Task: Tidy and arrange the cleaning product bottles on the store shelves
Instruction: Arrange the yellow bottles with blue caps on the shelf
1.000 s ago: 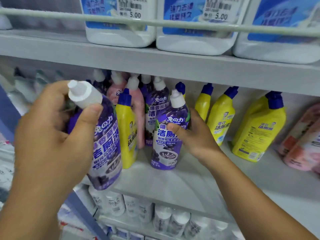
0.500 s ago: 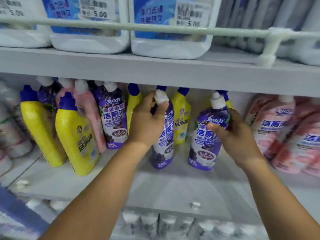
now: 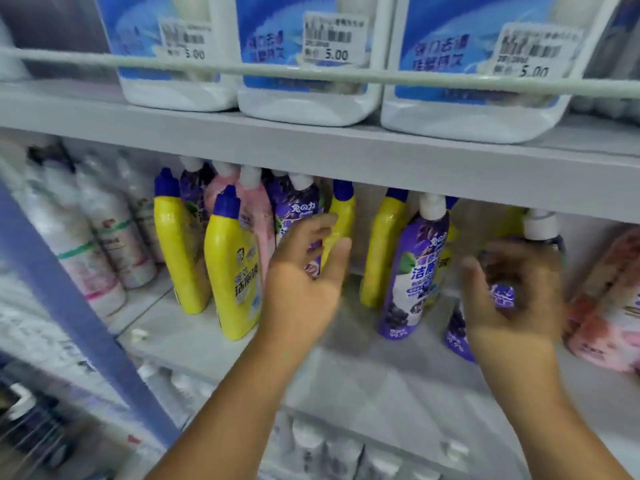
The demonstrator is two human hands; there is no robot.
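Shelf (image 3: 363, 386): we work the middle level, bottles standing along its back.
Purple bottle (image 3: 412, 271): stands free between our hands, upright.
Right hand (image 3: 512, 296): our fingers curl round a second purple bottle (image 3: 504, 294); blurred. We should seat it upright, label forward.
Left hand (image 3: 304, 271): spread open, holding nothing, near the yellow bottle (image 3: 341, 220).

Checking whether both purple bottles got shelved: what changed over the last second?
The left hand set its purple bottle on the middle shelf and let go, now open and off it. The right hand still grips the other purple bottle. Yellow bottles stayed put.
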